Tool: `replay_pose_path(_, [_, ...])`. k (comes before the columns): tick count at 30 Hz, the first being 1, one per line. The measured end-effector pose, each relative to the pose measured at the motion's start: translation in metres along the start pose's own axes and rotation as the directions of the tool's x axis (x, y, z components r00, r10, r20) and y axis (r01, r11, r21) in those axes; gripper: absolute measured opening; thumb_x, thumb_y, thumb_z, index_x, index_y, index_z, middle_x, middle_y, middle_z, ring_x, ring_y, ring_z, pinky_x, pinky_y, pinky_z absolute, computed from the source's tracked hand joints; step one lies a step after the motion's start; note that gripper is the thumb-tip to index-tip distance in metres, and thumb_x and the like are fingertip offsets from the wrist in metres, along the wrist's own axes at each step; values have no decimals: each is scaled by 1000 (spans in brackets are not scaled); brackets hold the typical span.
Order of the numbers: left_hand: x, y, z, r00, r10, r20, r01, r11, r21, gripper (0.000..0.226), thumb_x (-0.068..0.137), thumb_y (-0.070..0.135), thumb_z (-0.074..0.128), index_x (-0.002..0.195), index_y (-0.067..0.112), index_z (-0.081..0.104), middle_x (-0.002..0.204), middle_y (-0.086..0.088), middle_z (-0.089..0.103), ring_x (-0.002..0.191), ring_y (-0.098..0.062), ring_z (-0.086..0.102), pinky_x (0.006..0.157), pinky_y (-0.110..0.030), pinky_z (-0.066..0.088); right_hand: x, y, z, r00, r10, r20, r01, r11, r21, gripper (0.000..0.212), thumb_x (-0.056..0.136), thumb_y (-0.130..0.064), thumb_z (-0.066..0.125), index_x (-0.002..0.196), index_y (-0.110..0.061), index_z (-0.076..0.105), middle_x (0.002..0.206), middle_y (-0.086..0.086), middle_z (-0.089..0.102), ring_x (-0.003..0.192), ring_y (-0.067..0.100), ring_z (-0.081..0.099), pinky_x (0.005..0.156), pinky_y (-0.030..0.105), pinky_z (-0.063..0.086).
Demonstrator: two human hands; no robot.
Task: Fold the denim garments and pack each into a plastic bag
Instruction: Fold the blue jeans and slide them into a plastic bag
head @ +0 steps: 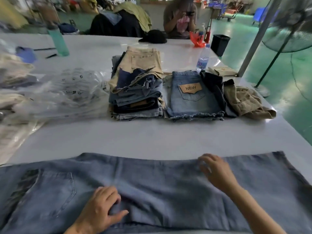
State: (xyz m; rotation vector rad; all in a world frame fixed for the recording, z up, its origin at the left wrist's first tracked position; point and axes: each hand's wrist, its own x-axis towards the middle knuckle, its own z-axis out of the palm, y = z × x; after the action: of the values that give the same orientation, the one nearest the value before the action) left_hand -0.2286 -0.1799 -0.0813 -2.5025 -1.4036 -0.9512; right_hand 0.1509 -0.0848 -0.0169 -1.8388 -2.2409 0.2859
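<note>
White table (152, 137), hand-gripped jeans (168, 191)

Denim garment (152, 191) runs off frame at left, right & bottom edges, so full shape can't be told. Right hand (214, 168) motion-blurred, grip unclear. Plastic bags (67, 92) blurred; print unreadable.

Soft, even daylight is filling the room, and the white table (152, 137) is glaring brightest along its far edge. The green floor (287, 92) is shining with pale reflections. Shadows are staying faint under the stacked clothes (136, 92). The wide lens is bending the frame's edges, so the fan (293, 26) is leaning inward. Motion blur is smearing the right hand (214, 168) and the plastic bags (67, 92); the background is looking soft.
</note>
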Motion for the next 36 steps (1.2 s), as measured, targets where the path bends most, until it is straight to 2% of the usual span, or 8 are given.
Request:
replay_pose_path(3, [-30,-8,-15,992,89,94,-93,995,38,42,78,60,62,95,22,56,96,1,50,82,-13,50,79,-24,41,0,-67,50,958,-286,30,285,958,44,48,82,-26,72,128,-18,60,137,6,54,125,25,53,107,48,35])
replay_pose_path(5, [-41,-12,-25,991,91,94,-98,993,69,39,81,55,61,102,22,55,102,2,49,84,-13,53,78,-23,45,-1,-74,73,960,-249,128,257,965,-54,54,96,-51,40,147,-37,28,157,-10,13,147,11,11,116,40,-9])
replay_pose_path(8, [-51,-17,-38,989,112,99,-121,989,88,29,88,46,57,101,20,56,103,2,51,87,-12,54,77,-22,47,-1,-65,83,969,-216,121,235,956,-174,53,97,-58,24,146,-48,7,157,-13,-4,143,5,-14,108,32,-27])
replay_pose_path(15, [-42,-16,-61,974,40,223,-37,999,-19,44,98,40,36,83,16,70,83,3,60,77,-7,52,67,-20,47,-8,-86,68,969,-181,169,216,951,-219,53,100,-50,20,150,-32,17,160,-1,5,147,15,-1,116,46,-7])
replay_pose_path(20, [-44,-19,-71,969,51,243,-61,998,34,22,81,28,51,77,18,69,75,5,59,70,-10,54,64,-20,45,-60,-156,72,779,-628,-4,624,775,-95,48,80,-42,66,115,-9,69,125,9,64,119,24,58,94,55,45])
replay_pose_path(24, [-56,-24,-78,980,59,189,-80,991,104,23,74,17,48,76,16,70,74,3,59,71,-10,49,62,-22,45,-76,-183,80,738,-664,115,670,705,-232,63,41,-22,85,103,-11,75,120,10,66,113,22,62,102,38,41])
replay_pose_path(30, [-64,-33,-98,997,78,-12,-77,996,52,14,94,17,43,94,14,57,92,2,49,78,-10,49,73,-22,42,-78,-175,71,742,-659,-121,624,745,-235,50,62,-9,74,110,1,69,130,17,58,121,35,54,112,46,20])
replay_pose_path(36, [-105,-68,-121,988,-137,-78,140,989,38,31,97,37,42,91,17,65,87,-3,64,80,-14,58,73,-24,47,-105,-174,82,812,-534,235,581,773,-254,42,85,-48,52,114,-24,71,130,-7,60,122,7,54,107,36,25])
